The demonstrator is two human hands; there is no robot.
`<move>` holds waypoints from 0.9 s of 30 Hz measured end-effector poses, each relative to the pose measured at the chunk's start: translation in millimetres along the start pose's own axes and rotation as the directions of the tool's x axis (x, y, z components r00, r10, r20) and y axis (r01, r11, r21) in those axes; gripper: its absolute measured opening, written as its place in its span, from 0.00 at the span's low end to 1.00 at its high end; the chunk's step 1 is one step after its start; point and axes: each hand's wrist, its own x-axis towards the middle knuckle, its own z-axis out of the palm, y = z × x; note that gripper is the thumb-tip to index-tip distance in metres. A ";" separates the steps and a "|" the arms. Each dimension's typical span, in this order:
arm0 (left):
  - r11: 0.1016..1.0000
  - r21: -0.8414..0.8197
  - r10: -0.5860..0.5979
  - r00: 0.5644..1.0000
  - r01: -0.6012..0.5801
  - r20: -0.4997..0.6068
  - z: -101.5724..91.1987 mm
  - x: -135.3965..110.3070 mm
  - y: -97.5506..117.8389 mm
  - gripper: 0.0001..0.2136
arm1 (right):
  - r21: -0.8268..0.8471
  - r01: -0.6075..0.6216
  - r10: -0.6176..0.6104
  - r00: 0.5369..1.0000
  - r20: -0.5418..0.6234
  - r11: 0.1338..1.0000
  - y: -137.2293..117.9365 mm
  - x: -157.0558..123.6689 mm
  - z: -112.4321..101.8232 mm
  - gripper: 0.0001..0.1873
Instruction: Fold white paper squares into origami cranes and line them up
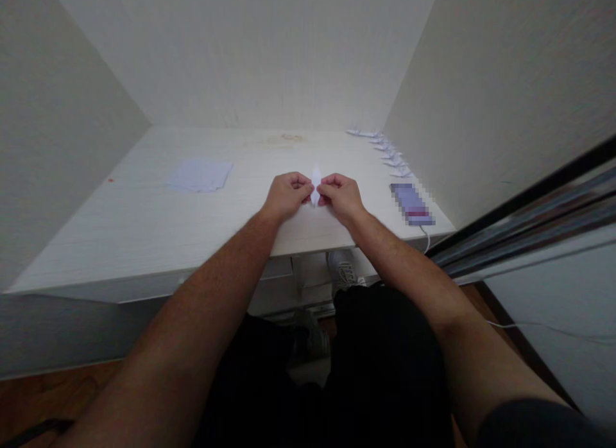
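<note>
White folded paper (pixel 316 186) is being pinched between left hand (pixel 287 196) and right hand (pixel 342 198), each grip narrow on one side, its long axis pointing away from the person.

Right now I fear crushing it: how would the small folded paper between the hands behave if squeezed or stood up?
The folded paper looks thin and tiny, pinched between the left hand and right hand, so probably very light and easily creased. Narrow and pointed, it would likely topple if stood on the desk.
</note>
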 end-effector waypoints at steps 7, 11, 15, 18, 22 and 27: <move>0.999 -0.028 -0.031 1.000 0.031 0.004 1.9 -2.9 8.2 0.04 | -0.014 0.012 -0.012 0.999 0.042 1.000 1.7 0.0 1.0 0.09; 0.997 -0.065 -0.030 1.000 0.030 -0.006 2.1 -1.3 6.1 0.06 | -0.024 0.044 -0.043 0.998 0.055 0.999 2.2 -0.2 1.2 0.09; 0.990 -0.136 -0.032 0.999 0.035 0.026 -0.3 2.3 0.1 0.07 | -0.043 0.054 -0.051 0.996 0.067 0.998 0.2 -1.4 1.0 0.08; 0.985 -0.168 -0.023 0.999 0.030 0.042 -2.4 3.6 -2.5 0.07 | -0.037 0.060 -0.057 0.995 0.077 0.998 -0.6 -1.5 0.1 0.07; 0.982 -0.188 0.019 0.997 -0.004 0.081 -3.5 3.3 -2.0 0.06 | 0.006 0.092 -0.092 0.991 0.097 0.996 1.3 -0.3 -1.6 0.07; 0.978 -0.211 0.016 0.994 0.008 0.111 -3.9 3.8 -2.2 0.06 | 0.067 0.100 -0.108 0.986 0.125 0.993 3.6 0.3 -3.5 0.07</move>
